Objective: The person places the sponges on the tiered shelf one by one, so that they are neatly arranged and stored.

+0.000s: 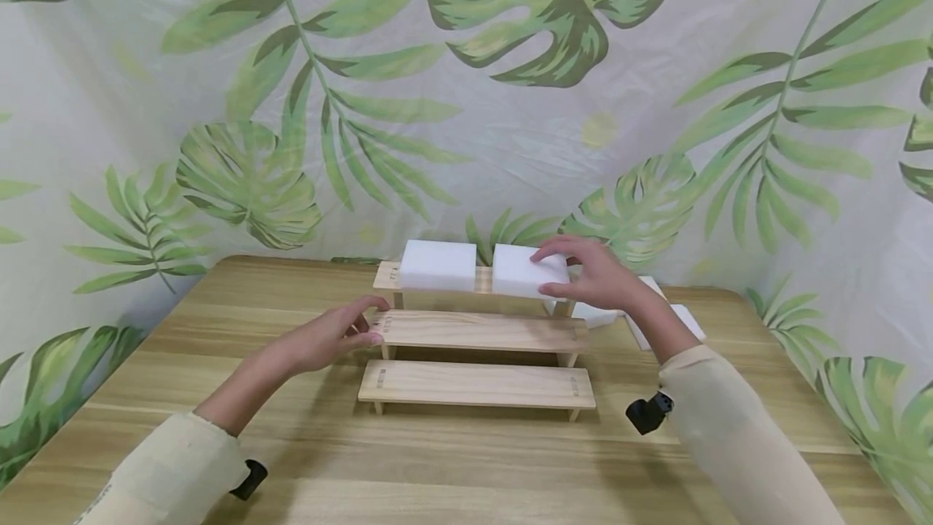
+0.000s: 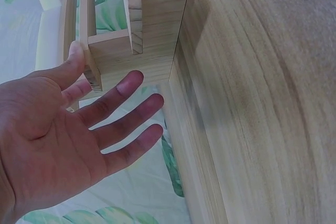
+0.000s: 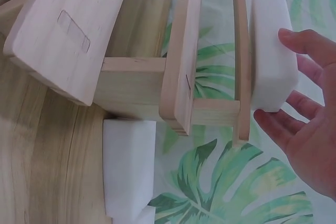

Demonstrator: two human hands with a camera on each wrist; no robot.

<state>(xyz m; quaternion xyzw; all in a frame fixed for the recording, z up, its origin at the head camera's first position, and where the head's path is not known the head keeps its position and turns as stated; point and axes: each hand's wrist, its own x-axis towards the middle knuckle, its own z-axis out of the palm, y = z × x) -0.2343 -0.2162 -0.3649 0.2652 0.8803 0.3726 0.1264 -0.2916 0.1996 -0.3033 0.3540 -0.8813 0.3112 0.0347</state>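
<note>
The right hand curls round the right-hand white block, its thumb near the block's right end at the front and a finger reaching over the top. That block is at the right part of the top shelf; whether its underside lies fully on the wood cannot be told.

The left hand is loosely spread at the left end of the middle shelf. Its thumb and forefinger are at the board's end, while the other three fingers extend fairly straight and apart, clear of the wood; how firmly it touches cannot be told.

A second white block lies on the top shelf to the left of the first, with a narrow strip of bare wood between them. The lowest shelf stands in front, completing a pale wooden three-step stand. Several loose white pieces lie behind and beside the stand's right end, partly hidden by the right arm.

All of it stands on a wood-grain table. Cream sleeves cover both forearms, with a black device at each wrist. A leaf-printed cloth hangs behind.
</note>
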